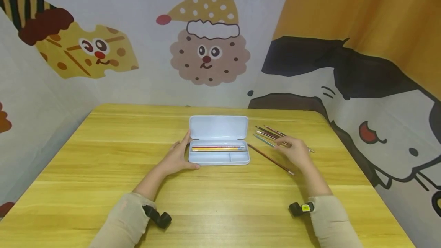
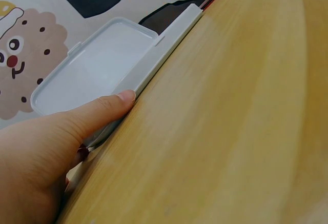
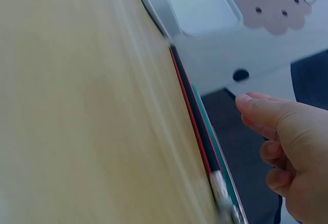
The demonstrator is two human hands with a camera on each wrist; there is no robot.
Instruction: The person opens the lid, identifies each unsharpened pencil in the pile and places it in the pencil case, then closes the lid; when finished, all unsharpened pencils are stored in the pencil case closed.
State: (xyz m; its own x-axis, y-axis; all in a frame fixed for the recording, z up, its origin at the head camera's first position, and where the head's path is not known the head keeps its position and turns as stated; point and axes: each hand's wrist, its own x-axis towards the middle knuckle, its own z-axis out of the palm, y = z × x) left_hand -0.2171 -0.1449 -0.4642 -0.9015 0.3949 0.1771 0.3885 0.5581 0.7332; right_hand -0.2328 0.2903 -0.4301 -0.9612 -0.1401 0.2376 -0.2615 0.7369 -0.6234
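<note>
A white pencil case [image 1: 218, 162] lies with its lid [image 1: 218, 127] raised; a few pencils [image 1: 217, 149] rest in its rear compartment. My left hand [image 1: 176, 158] grips the case's left end, its thumb [image 2: 110, 112] against the front edge in the left wrist view. Over several loose pencils [image 1: 268, 134] right of the case hovers my right hand [image 1: 295, 153], thumb and forefinger close together, other fingers bent, nothing visible between them in the right wrist view. A dark red pencil [image 1: 271, 159] lies slanted between that hand and the case.
The wooden table [image 1: 220, 209] extends in front of the case and to both sides. Behind it hangs a white cloth [image 1: 144, 91] with cartoon figures, with an orange part at the right. A small camera sits on each wrist.
</note>
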